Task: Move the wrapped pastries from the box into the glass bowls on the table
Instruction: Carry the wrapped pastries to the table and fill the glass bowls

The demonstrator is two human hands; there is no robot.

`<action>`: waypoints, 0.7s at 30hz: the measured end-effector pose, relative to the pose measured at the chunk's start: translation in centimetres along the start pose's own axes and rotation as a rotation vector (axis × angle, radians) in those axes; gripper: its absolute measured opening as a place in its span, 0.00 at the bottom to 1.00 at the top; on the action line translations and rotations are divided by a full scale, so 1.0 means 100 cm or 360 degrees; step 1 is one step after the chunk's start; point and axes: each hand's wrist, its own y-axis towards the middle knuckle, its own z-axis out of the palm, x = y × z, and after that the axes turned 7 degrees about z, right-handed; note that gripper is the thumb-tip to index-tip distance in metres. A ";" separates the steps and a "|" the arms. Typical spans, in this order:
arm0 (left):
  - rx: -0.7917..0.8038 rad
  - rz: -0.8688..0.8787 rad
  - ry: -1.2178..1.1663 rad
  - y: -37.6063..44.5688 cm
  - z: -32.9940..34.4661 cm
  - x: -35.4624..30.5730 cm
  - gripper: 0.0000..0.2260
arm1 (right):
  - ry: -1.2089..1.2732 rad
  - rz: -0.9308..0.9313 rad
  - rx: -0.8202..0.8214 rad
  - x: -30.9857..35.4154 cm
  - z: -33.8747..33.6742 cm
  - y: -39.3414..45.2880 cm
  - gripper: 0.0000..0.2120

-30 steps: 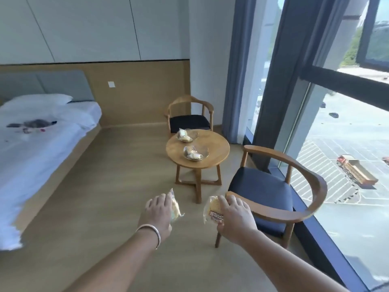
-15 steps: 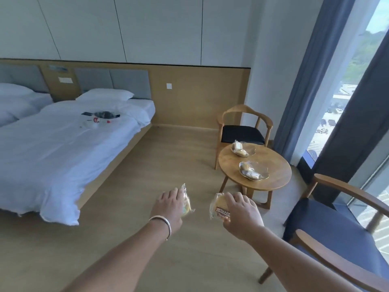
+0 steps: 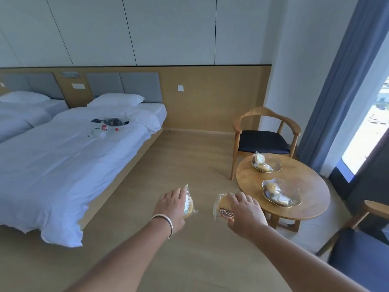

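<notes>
- White bedding covers the bed point(image 3: 69, 157) at far left, with a small clutter of items point(image 3: 109, 124) on the sheet; its overhanging corner drops to the wood floor point(image 3: 189, 260), which runs open and bare through the middle of the room.
- Left hand point(image 3: 171, 207), a bracelet on its wrist, has its fingers curled round one wrapped pastry point(image 3: 188, 204), held out over the floor.
- Right hand point(image 3: 245, 213) grips a second pastry point(image 3: 222, 207) in its clear wrapper, label facing the camera, just beside the first but not touching it.
- Round wooden table point(image 3: 311, 209) stands just right of the right hand, its near edge close to the knuckles.
- Two glass bowls sit on it, the near bowl point(image 3: 294, 197) and the far bowl point(image 3: 275, 163), each already holding wrapped pastries; the box is not in view.
- Far chair point(image 3: 265, 140) stands behind the table and another chair point(image 3: 362, 256) sits at lower right, so the clearest approach looks to be from the floor side.
- Likely risks: a slick wrapper slipping from a loose grip over the floor; a pastry set on the piled near bowl sliding off the rim; a hand knocking a light glass bowl toward the table edge; a leg catching the lower-right chair while stepping in.
</notes>
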 end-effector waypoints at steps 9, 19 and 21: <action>0.0018 0.0009 -0.0002 0.136 0.006 0.020 0.41 | -0.0001 -0.0018 -0.0008 -0.038 0.001 0.143 0.33; -0.0015 0.0105 0.0005 0.285 0.036 0.093 0.43 | -0.0049 0.0052 0.0008 -0.038 0.021 0.295 0.33; -0.0031 0.0131 -0.0010 0.324 0.045 0.116 0.43 | -0.0048 0.0075 -0.0003 -0.032 0.026 0.335 0.32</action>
